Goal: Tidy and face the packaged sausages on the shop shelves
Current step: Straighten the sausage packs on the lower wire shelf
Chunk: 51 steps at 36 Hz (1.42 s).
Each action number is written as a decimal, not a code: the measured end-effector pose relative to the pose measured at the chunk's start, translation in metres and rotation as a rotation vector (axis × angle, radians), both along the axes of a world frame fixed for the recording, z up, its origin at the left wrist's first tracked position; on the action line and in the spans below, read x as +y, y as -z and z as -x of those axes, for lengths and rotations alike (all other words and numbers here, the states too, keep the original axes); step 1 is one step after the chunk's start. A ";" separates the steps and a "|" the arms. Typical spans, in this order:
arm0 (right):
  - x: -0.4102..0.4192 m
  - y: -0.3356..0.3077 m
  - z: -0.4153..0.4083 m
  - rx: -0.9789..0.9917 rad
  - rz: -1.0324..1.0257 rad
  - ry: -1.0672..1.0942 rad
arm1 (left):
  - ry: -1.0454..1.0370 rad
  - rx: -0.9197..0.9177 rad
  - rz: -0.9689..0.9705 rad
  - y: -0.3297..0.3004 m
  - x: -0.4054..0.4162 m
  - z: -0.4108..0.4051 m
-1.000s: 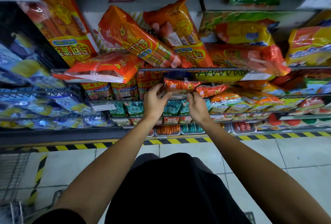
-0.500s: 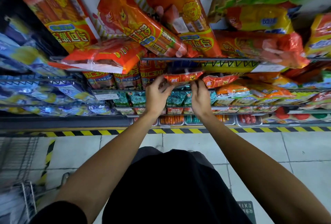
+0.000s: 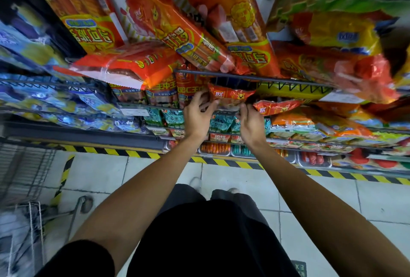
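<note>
A small orange-red sausage pack (image 3: 230, 96) with a white logo sits at the front of the second wire shelf (image 3: 288, 80), under the top rail. My left hand (image 3: 198, 114) grips its left end with curled fingers. My right hand (image 3: 250, 122) pinches its lower right edge. A similar orange-red pack (image 3: 277, 108) lies just right of my right hand. Large orange sausage bags (image 3: 177, 32) lean in a loose pile on the shelf above. One flat orange bag (image 3: 128, 68) overhangs that shelf's front edge at the left.
Blue and yellow packs (image 3: 44, 103) fill the left shelves. Green packs (image 3: 173, 118) and trays of small sausages (image 3: 215, 148) sit on the lower shelves. A wire trolley (image 3: 24, 188) stands at the lower left. Yellow-black tape (image 3: 221, 162) edges the tiled floor.
Both hands have lifted the small orange-red pack up and pushed it in under the top shelf rail. The view has tipped downward and moved closer to the shelves.
</note>
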State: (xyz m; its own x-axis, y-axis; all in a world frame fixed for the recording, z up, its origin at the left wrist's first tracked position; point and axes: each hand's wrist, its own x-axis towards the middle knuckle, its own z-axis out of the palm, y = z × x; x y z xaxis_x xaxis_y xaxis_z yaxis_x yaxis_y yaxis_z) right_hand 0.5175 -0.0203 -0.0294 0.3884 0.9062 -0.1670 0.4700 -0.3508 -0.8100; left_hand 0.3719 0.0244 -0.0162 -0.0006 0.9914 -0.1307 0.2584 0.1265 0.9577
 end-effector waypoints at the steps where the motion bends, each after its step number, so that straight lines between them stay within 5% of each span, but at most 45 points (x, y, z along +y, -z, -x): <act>1: 0.001 0.003 -0.002 -0.004 0.009 -0.007 | -0.022 -0.017 -0.012 0.002 0.001 -0.003; 18: 0.031 0.040 -0.018 -0.125 -0.022 -0.125 | -0.016 0.089 -0.322 0.051 -0.004 0.002; 24: 0.043 0.052 -0.015 -0.091 -0.125 -0.071 | 0.271 0.264 -0.265 0.074 -0.007 0.017; 34: 0.039 0.055 -0.021 -0.255 -0.244 0.072 | 0.280 0.072 -0.315 0.063 -0.013 0.003; 41: 0.049 0.066 -0.021 -0.382 -0.162 0.051 | 0.362 0.439 -0.434 0.091 -0.007 0.011; 51: 0.005 0.077 -0.006 -0.145 -0.265 0.013 | 0.521 0.680 -0.754 0.077 -0.007 -0.003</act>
State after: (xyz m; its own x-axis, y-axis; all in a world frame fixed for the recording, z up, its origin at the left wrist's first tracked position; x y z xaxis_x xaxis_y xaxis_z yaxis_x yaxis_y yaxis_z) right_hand 0.5233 -0.0158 -0.1061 0.4029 0.9055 0.1329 0.5840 -0.1426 -0.7991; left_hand 0.3748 0.0172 -0.0936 0.5911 0.7175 0.3684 0.6049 -0.6965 0.3859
